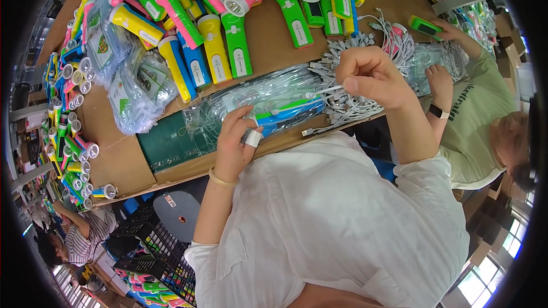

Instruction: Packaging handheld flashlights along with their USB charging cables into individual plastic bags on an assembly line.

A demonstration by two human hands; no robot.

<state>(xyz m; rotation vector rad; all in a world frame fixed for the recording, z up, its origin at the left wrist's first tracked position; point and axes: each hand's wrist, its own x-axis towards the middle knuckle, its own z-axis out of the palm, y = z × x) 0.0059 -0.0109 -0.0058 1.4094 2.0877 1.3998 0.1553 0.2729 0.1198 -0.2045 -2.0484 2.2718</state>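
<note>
My left hand (235, 136), with a white wrap on one finger, grips the left end of a clear plastic bag (274, 109). A blue and green flashlight (294, 115) lies at that bag, seemingly inside it. Raised to the right, my right hand (371, 75) pinches a thin white cable (330, 89) between thumb and fingers. The cable's left end reaches the bag's right part; whether it goes inside I cannot tell. Beneath the hands lies a stack of clear bags (257, 92), with a heap of white cables (357, 105) beside it, under my right hand.
Several pink, green, yellow and blue flashlights (237, 43) cover the far side of the cardboard-topped table (105, 162). Filled bags (140, 88) lie left, near a green mat (171, 142). At right a co-worker's hand (448, 29) holds a green flashlight (425, 26). A black crate (165, 251) stands lower left.
</note>
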